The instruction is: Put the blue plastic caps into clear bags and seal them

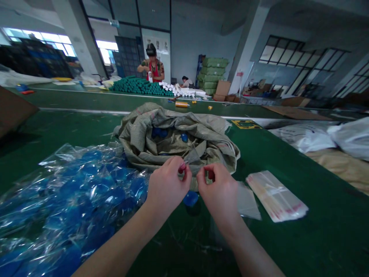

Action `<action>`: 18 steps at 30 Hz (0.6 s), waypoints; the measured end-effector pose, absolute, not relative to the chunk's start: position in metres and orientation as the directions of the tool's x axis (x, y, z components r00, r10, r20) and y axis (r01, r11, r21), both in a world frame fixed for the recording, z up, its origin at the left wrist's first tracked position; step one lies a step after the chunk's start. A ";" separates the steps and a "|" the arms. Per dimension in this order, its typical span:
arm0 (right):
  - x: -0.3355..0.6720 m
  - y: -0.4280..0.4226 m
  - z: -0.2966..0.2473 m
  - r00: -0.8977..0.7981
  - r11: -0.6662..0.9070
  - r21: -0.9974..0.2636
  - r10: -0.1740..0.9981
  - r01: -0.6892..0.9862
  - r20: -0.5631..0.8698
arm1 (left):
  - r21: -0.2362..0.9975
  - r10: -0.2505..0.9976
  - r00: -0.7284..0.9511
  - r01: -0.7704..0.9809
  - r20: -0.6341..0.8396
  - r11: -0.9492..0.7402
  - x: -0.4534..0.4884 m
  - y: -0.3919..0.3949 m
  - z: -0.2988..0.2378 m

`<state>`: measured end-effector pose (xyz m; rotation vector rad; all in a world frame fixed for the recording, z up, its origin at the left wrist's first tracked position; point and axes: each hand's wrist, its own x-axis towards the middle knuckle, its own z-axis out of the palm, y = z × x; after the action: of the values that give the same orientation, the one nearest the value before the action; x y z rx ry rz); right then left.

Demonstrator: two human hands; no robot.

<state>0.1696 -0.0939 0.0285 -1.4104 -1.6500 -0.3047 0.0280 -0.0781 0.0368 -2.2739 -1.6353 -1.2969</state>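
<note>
My left hand point(170, 182) is closed in a pinch in front of the sack, with a faint clear film, seemingly a plastic bag point(193, 157), at its fingertips. My right hand point(217, 192) also pinches, thumb against fingers, a short gap to the right; whatever it grips is too small to make out. On the green table between my wrists lies a blue rounded piece point(190, 199). Just beyond my hands, the rolled-open woven sack point(138, 134) holds several blue pieces point(184, 137). Loose clear bags point(248, 202) lie beside my right hand, partly hidden by it.
Blue pieces in clear bags point(86, 188) form a large pile at left. A banded stack of clear bags point(276, 196) lies at right. Across the table, a person point(152, 65) stands behind green rolls point(141, 86). White sacks point(311, 136) are at far right, a cardboard box point(14, 111) at left.
</note>
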 end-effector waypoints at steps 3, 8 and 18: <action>0.169 -0.092 0.029 0.064 0.333 -0.371 0.663 0.867 0.746 | 0.426 0.762 0.085 0.786 0.642 -0.447 0.025 -0.075 0.037; 0.172 -0.087 0.016 0.102 0.304 -0.472 0.745 0.828 0.659 | 0.448 0.816 0.116 0.788 0.567 -0.423 0.023 -0.069 0.033; 0.181 -0.078 -0.024 0.078 0.175 -0.612 0.928 0.771 0.364 | 0.433 0.904 0.212 0.822 0.371 -0.370 0.031 -0.053 0.009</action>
<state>0.1811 -0.0777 -0.0235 -1.6247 -1.7193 0.2715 0.0311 -0.0531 0.0090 -2.5520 -1.8320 -0.9552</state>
